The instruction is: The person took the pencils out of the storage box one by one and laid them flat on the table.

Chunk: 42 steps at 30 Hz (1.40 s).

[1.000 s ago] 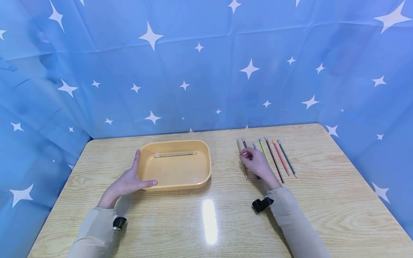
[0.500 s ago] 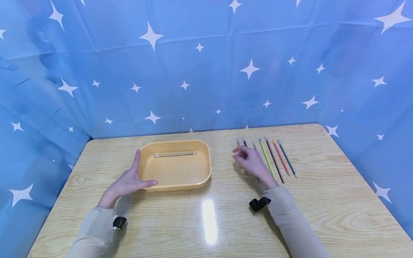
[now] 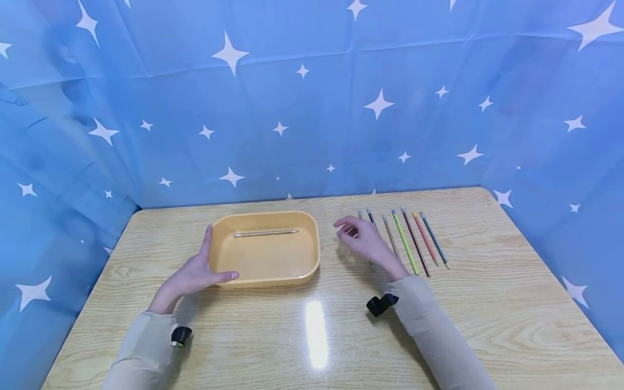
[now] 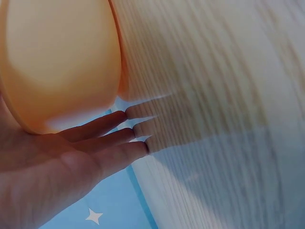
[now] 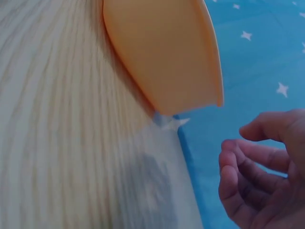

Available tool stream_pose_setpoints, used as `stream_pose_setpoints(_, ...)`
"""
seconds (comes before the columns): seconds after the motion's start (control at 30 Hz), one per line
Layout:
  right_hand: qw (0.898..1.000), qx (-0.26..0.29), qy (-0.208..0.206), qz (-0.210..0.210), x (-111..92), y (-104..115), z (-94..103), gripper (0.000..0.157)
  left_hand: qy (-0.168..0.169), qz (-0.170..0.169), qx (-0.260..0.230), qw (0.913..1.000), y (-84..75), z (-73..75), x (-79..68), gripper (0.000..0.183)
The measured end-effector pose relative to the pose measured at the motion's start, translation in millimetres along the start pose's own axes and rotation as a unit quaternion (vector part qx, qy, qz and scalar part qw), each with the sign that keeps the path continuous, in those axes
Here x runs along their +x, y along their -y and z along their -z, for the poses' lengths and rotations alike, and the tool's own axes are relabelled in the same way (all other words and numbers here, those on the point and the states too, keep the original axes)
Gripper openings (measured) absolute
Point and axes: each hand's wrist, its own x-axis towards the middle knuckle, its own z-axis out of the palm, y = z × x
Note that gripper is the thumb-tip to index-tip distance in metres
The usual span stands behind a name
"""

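Note:
An orange-yellow plastic tray [image 3: 267,261] stands left of centre on the table, with one light-coloured pencil [image 3: 265,233] lying in it. My left hand [image 3: 191,277] touches the tray's left end, thumb over the front rim and fingers straight along the outside. In the left wrist view, straight fingers [image 4: 114,155] extend beside the tray wall. My right hand [image 3: 364,242] hovers right of the tray, fingers loosely bent, nothing between thumb and index finger. It partly hides the leftmost pencils of a row. Among them are a yellow-green pencil [image 3: 405,242] and a red-orange one [image 3: 426,238].
A dark red pencil [image 3: 416,242] and a dark green pencil [image 3: 435,240] lie in the same row, several in all. The wooden table [image 3: 507,303] ends at a blue star-patterned curtain [image 3: 312,124] behind. Each sleeve bears a small black device.
My right hand has moved left, away from over the pencils towards the tray, baring more of the row. My left hand and the tray have stayed in place.

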Motion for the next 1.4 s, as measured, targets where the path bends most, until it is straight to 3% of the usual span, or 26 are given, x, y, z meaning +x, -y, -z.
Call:
stream_pose_setpoints(0.63,0.998,0.025,0.035,0.054,24,44,-31.9,0.02,-0.005,-0.006,0.004,1.0,-4.0,2.2,-1.0,0.13)
stream_pose_setpoints(0.9,0.994,-0.056,0.023,0.086,30,55,-47.2,0.019,-0.009,-0.007,0.004,0.9999,-2.0,1.8,-2.0,0.129)
stream_pose_setpoints(1.4,0.992,-0.046,0.056,0.106,40,63,-71.2,0.017,-0.008,-0.008,-0.002,0.9999,-0.5,0.5,-1.5,0.129)
